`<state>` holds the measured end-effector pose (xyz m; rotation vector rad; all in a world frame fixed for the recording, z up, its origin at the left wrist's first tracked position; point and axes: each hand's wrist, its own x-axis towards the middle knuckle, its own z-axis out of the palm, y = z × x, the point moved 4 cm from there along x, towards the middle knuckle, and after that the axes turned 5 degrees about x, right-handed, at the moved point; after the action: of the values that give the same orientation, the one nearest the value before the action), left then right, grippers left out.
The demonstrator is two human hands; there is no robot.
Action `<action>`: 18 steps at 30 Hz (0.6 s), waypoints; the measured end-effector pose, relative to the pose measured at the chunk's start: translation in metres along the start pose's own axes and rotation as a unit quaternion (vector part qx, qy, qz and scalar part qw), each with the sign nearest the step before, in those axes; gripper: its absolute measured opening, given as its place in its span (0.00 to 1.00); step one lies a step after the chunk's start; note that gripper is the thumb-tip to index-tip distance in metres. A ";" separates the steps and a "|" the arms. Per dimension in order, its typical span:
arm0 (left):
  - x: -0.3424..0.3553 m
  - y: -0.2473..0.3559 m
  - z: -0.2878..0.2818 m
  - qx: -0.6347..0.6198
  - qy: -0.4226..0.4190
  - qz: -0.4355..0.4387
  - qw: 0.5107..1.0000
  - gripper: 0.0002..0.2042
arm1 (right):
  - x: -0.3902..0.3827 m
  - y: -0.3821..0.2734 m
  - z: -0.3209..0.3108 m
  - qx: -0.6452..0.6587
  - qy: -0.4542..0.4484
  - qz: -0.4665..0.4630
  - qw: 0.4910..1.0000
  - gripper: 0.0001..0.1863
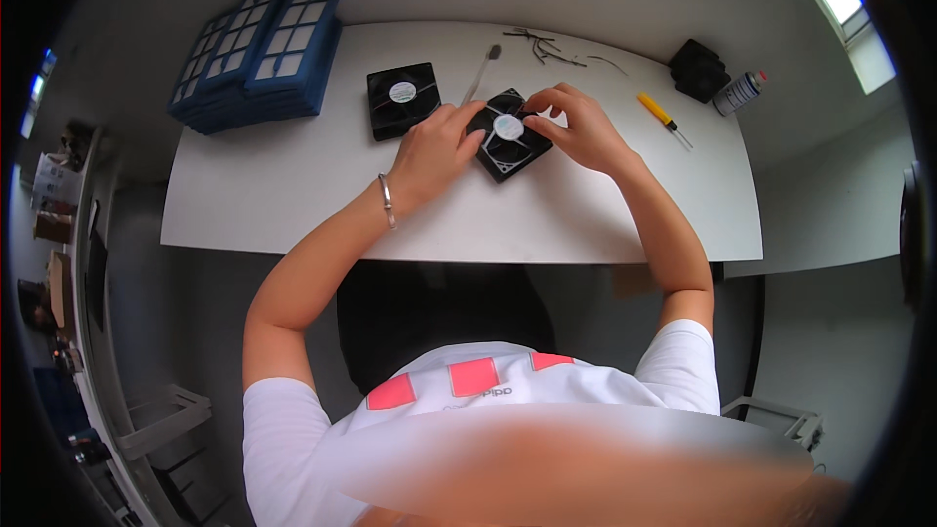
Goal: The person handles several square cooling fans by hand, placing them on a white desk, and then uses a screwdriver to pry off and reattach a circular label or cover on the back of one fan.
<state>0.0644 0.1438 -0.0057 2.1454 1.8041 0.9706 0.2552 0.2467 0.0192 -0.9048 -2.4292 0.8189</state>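
A square black computer fan (502, 158) with a pale round label lies tilted on the white table in front of me. My left hand (436, 154) grips its left edge, fingers on top and thumb along the near side. At the fan's right corner, my right hand (578, 129) has thumb and index finger brought close together; whatever is between them is too small to tell. Beyond my left fingers lies a brush (484, 70) with a light handle and dark head, its lower end hidden by the hand. Another black fan (415, 117) rests flat to the left.
Stacked blue trays (317, 73) with white squares stand at the back left. Dark wire pieces (539, 44) lie at the back. To the right are a yellow-handled screwdriver (658, 111), a black object (699, 71) and a spray can (739, 93). The table's (517, 229) front edge is near me.
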 end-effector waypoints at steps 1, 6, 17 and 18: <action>0.004 -0.004 0.000 0.011 0.009 0.000 1.000 0.19 | 0.003 -0.002 0.001 -0.013 0.006 -0.007 1.000 0.09; 0.011 -0.012 0.007 0.037 0.025 0.035 0.998 0.19 | 0.004 0.005 0.010 0.038 0.031 0.014 0.999 0.07; 0.003 -0.012 0.000 -0.075 -0.008 0.004 0.997 0.24 | 0.001 -0.012 0.014 0.036 -0.010 0.024 0.999 0.11; 0.004 -0.012 0.000 -0.085 -0.022 -0.017 0.996 0.25 | 0.001 -0.012 0.014 0.034 -0.014 0.027 0.999 0.11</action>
<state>0.0547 0.1508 -0.0107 2.0129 1.6677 1.0213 0.2407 0.2348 0.0167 -0.9435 -2.3951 0.9344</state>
